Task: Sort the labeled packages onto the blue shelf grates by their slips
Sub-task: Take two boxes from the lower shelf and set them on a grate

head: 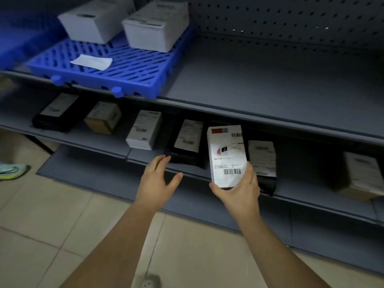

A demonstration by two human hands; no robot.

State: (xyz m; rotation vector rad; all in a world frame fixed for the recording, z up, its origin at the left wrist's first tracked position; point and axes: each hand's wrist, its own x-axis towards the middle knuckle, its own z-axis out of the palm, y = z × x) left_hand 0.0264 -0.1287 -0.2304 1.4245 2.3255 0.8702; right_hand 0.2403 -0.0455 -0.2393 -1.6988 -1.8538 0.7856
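My right hand (239, 189) grips the lower end of a white labeled box (227, 154) with barcodes, held upright in front of the lower shelf. My left hand (156, 179) is open, fingers spread, just left of it and near a black package (186, 146). A blue grate (128, 71) lies on the upper shelf, carrying two white boxes (97, 19) (155, 28) at its back and a loose paper slip (91, 61) near its front. More labeled packages line the lower shelf: a black one (56, 113), a brown one (102, 118), a white one (144, 129).
A second blue grate (18, 34) shows blurred at the upper left. Right of the held box stand a black package (262, 163) and a brown box (361, 175). The grey upper shelf (270, 80) backs onto a pegboard wall. A shoe (12, 170) rests on the tiled floor at left.
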